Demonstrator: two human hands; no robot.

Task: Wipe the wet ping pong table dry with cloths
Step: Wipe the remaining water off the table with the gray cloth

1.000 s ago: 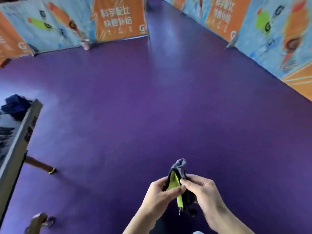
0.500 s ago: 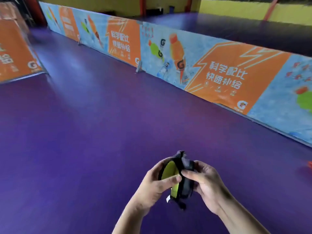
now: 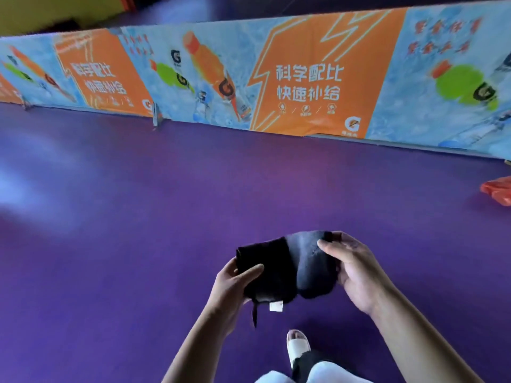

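A dark cloth (image 3: 287, 268), black on the left and dark grey on the right, is spread between both hands above the purple floor. A small white label and a black loop hang from its lower edge. My left hand (image 3: 235, 283) grips the cloth's left end with the thumb on top. My right hand (image 3: 351, 264) holds the right end, thumb pressed onto the grey part. The ping pong table is out of view.
A long orange and blue advertising barrier (image 3: 304, 78) runs across the back of the purple floor (image 3: 138, 217). A red-orange object (image 3: 497, 190) lies on the floor at the far right. My foot in a white sandal (image 3: 297, 346) shows below the cloth.
The view has swung right, away from the table's edge toward the barrier. The bunched cloth with its yellow-green side showing has been pulled open wider between my hands; only dark sides show.
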